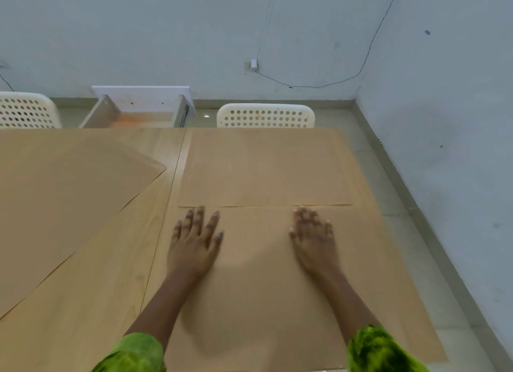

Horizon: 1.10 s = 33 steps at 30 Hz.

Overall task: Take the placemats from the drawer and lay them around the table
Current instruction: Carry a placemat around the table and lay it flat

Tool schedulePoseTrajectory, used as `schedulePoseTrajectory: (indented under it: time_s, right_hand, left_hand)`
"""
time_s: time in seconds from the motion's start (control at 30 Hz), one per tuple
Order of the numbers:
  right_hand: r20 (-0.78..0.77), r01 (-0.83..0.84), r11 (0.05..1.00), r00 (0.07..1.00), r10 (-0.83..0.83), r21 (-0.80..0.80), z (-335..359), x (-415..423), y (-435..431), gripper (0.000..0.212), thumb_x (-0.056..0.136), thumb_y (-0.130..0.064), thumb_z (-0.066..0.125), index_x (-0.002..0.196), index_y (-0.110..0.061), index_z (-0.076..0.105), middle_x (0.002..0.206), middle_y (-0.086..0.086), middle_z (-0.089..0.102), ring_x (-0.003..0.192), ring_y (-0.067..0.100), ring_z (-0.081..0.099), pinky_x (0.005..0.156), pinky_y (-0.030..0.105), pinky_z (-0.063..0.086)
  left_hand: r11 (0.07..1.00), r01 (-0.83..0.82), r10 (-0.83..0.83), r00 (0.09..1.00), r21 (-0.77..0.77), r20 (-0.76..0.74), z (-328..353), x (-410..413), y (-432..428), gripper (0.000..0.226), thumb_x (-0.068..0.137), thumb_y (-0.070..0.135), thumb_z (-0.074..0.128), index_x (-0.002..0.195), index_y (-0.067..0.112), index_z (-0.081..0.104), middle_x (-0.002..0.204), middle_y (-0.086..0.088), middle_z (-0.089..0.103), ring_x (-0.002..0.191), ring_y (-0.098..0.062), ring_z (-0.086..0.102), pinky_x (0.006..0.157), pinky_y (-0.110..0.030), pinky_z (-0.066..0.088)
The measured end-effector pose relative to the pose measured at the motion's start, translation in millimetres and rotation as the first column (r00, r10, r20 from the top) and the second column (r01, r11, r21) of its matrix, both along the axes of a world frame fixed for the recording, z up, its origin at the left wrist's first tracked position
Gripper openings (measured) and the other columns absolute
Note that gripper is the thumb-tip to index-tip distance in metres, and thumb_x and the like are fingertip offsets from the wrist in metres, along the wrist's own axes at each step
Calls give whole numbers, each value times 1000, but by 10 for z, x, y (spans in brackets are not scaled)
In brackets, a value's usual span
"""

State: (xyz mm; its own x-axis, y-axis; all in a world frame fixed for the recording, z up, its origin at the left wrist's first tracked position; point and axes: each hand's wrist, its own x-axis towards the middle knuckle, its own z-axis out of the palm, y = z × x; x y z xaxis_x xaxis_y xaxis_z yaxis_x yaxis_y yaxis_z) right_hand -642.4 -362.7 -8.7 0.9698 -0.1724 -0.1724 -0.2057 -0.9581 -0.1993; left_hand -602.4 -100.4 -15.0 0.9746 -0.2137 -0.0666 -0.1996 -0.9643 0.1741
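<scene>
Three tan placemats lie on the wooden table. The near placemat lies flat at the table's right end in front of me. My left hand and my right hand rest palm down on it with fingers spread, near its far edge. A second placemat lies just beyond, its near edge touching the first. A third placemat lies skewed at the left. The drawer stands pulled out on the table's far side, and it looks empty.
A white perforated chair stands behind the far placemat and another chair at the far left. A grey wall runs close along the table's right side, with a narrow floor strip between. A wall socket with a cable is behind.
</scene>
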Motion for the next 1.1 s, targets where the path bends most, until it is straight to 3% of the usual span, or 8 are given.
schedulePoseTrajectory:
  time_s: [0.13,0.43,0.57,0.63,0.7,0.8,0.97,1.1]
  right_hand:
    - [13,226,974,974,-226,-29,36,-171,-645,56,98,-40,18,149,-20,6,159,-3,3,147,13,0,119,41,4]
    - [24,237,971,971,-238,39,177,-333,-627,57,99,-38,22,149,-13,8,159,4,2,147,15,-1,117,46,-3]
    - [162,62,986,983,-87,152,294,-841,129,77,82,-48,5,146,-10,24,156,11,18,146,24,11,117,45,2]
    - [139,-54,981,990,29,186,253,-1044,493,79,78,-45,3,145,-10,27,156,10,20,146,24,13,116,46,3]
    - [49,-108,977,994,100,183,189,-1153,696,72,83,-43,4,147,-14,19,159,5,10,147,18,1,116,42,-3]
    - [13,-106,988,994,105,109,60,-1232,767,58,94,-37,14,149,-17,10,159,3,1,146,16,-7,115,39,-9]
    - [15,-106,993,994,105,60,23,-1256,722,63,90,-42,9,149,-20,8,159,-1,3,147,16,-3,116,42,-6]
    - [-17,8,1000,1000,-8,6,-12,-1348,237,69,85,-49,-4,149,-21,-1,159,-3,-4,146,15,-7,116,41,-5]
  left_hand:
    - [996,-87,87,996,20,-19,16,0,197,67,77,63,-11,140,39,-16,158,3,-12,146,-15,-12,118,-38,-5]
    - [992,-72,81,992,102,-92,166,-115,118,65,89,59,0,147,30,-11,158,-2,-15,146,-18,-14,116,-43,-14]
    - [959,284,-284,956,-5,-70,202,-654,-135,76,77,69,-16,141,29,-21,149,5,-29,141,-13,-23,116,-37,-13]
    - [891,450,-454,886,-59,-100,160,-883,-234,74,79,67,-16,143,32,-13,151,6,-21,143,-14,-15,118,-36,-5]
    - [848,529,-528,846,2,-67,70,-1011,-262,67,87,62,-9,147,35,1,157,5,-4,146,-20,-1,116,-35,-2]
    - [875,473,-473,881,102,-25,2,-1123,-298,58,95,53,0,147,33,16,156,2,21,145,-25,17,113,-42,9]
    - [923,377,-377,926,83,-17,17,-1163,-320,62,92,57,-3,146,36,18,157,3,19,145,-22,18,114,-41,8]
    - [981,171,-171,985,91,-4,-20,-1167,-36,63,88,62,3,147,40,12,159,5,7,147,-18,6,116,-42,3]
